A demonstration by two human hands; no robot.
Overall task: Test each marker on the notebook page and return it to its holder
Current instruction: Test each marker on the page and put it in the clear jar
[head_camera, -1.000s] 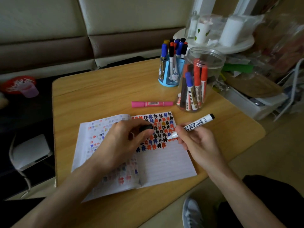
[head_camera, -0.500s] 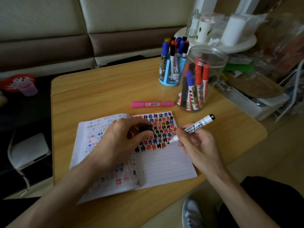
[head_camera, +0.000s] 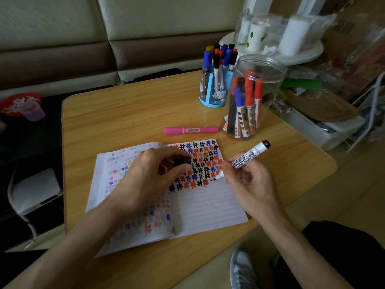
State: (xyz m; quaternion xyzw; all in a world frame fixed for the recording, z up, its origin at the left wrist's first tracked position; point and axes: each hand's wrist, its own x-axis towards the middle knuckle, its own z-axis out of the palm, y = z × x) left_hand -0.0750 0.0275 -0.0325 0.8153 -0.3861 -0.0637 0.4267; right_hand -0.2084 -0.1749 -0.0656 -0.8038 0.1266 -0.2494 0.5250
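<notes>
An open notebook [head_camera: 208, 207] lies on the wooden table [head_camera: 129, 115], its right page partly filled with black, blue and red hash marks. My right hand [head_camera: 250, 184] grips a white board marker [head_camera: 248, 157], tip down on the page at the end of the lowest row of marks. My left hand [head_camera: 150, 178] rests on the notebook and pinches the black cap [head_camera: 182, 161]. A blue holder [head_camera: 214, 90] with several markers and a clear jar [head_camera: 250, 101] with more markers stand at the far right.
A pink marker [head_camera: 190, 130] lies on the table between notebook and jar. Beyond the table's right edge are a white round tray [head_camera: 291, 55] with bottles and cluttered boxes. A sofa runs behind. My shoe [head_camera: 241, 270] is below the front edge.
The marker tip has moved slightly down the page and now touches the paper, leaving a short black stroke. My left hand has stayed in place with the cap.
</notes>
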